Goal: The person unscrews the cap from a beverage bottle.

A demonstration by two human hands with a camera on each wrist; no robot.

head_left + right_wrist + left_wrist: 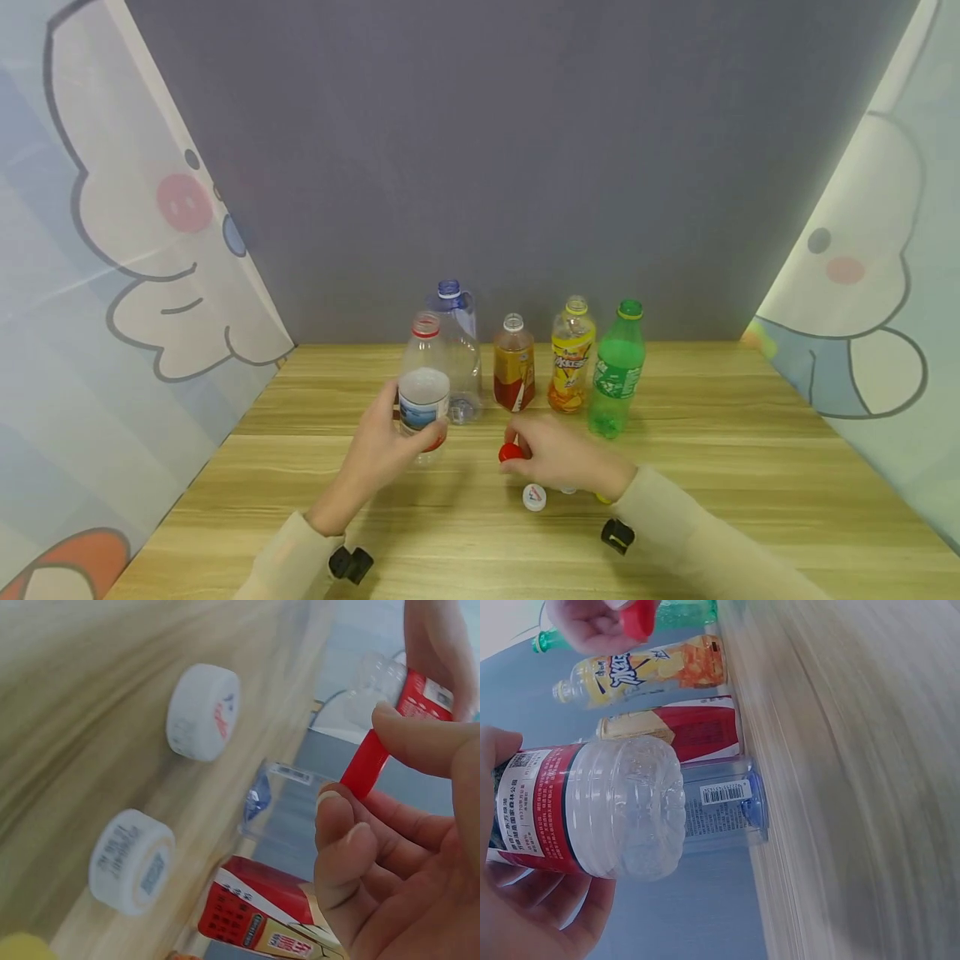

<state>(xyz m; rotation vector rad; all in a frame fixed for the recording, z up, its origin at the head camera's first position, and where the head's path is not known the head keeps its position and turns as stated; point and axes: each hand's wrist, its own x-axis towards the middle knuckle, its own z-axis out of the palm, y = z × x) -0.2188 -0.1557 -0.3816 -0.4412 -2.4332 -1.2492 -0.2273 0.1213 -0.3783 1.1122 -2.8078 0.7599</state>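
My left hand (386, 446) grips a clear plastic bottle (424, 387) around its label. The bottle has a red ring at its uncapped neck, and in the left wrist view its ridged base (634, 810) hangs off the tabletop. My right hand (558, 454) pinches a red bottle cap (365, 765) between thumb and fingers, over the table to the right of the bottle. Below that hand lies a white cap (534, 497). A second white cap (131, 862) and a yellow cap (24, 948) are near it, mostly hidden by the right hand and arm in the head view.
Behind the hands, uncapped bottles stand in a row on the wooden table (315, 400): a clear one with a blue neck (467, 358), an amber-and-red one (513, 367), a yellow-labelled one (572, 358) and a green one (618, 367). A grey panel (480, 167) rises behind them.
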